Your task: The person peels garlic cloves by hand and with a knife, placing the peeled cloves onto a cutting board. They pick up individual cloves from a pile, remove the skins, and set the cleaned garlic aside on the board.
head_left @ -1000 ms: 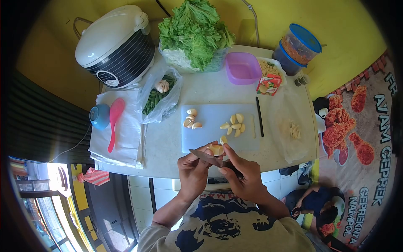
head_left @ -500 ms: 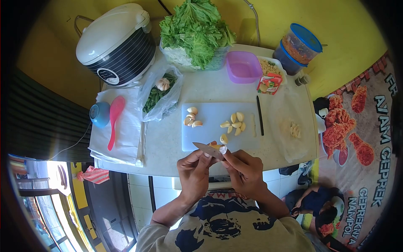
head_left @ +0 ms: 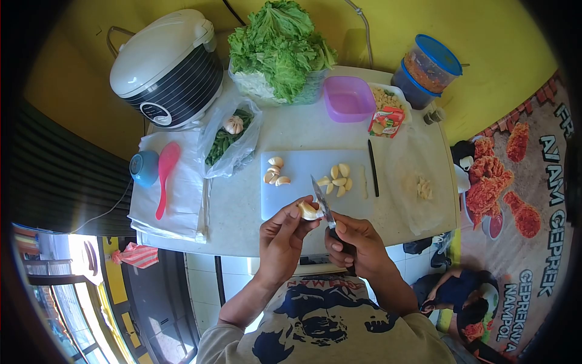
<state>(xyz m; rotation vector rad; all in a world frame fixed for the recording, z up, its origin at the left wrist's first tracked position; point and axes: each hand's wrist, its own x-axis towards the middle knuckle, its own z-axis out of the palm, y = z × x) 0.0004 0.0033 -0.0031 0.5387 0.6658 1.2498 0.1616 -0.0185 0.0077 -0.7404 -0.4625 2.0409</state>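
1. The knife point(head_left: 323, 197) had just been swung round: half a second earlier it was laid across the garlic clove point(head_left: 308, 210), tip leftward, whereas now it was held alongside, its tip pointed toward the far edge of the cutting board point(head_left: 276, 203).
2. More of the clove was thereby uncovered. A stroke was judged to have been broken off with this clove unfinished, since tan skin seemed to be left on it.
3. The clove was held at the near edge of the cutting board; its height above that edge could not be told.
4. By the left hand point(head_left: 280, 239), the clove was pinched, thumb and fingers closed on it in a tight grip.
5. By the right hand point(head_left: 357, 242), near the board's near edge, the knife's handle was clamped, fingers curled round it.
6. Apparently unpeeled cloves point(head_left: 276, 162) were grouped on the board's left part, pale cloves point(head_left: 344, 170) right of its middle.
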